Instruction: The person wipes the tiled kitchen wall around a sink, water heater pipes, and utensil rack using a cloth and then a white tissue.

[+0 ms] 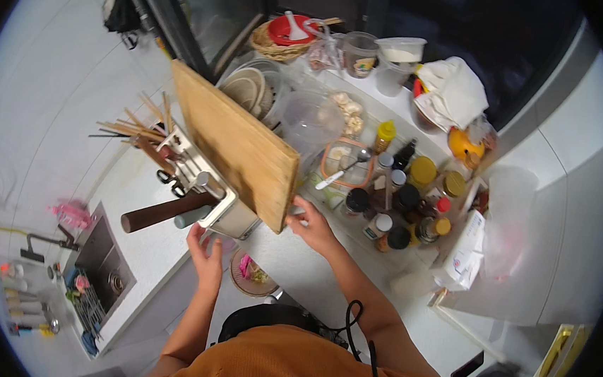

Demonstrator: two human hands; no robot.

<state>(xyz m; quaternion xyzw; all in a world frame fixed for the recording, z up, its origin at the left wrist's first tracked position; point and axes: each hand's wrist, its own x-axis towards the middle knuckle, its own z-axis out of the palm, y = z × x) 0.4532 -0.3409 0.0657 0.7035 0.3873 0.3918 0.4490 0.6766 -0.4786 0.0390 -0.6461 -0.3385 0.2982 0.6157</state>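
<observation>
A thick wooden cutting board (237, 148) stands on edge, tilted, behind a whitish utensil holder (232, 218) at the counter corner. My left hand (205, 255) has its fingers at the holder's near lower corner, gripping it. My right hand (312, 230) is closed at the board's near right edge; some fingertips are hidden there. The holder carries chopsticks (132, 129), black-handled scissors (166, 177) and a tool with a thick dark brown handle (165, 213) sticking out toward the left.
Several seasoning jars (407, 197) crowd the counter to the right, near a white spoon (342, 172) on an orange-rimmed container. Plastic tubs (310, 118) and garlic (350, 114) lie beyond the board. A sink (108, 265) is at left; a basket (243, 283) sits below the counter edge.
</observation>
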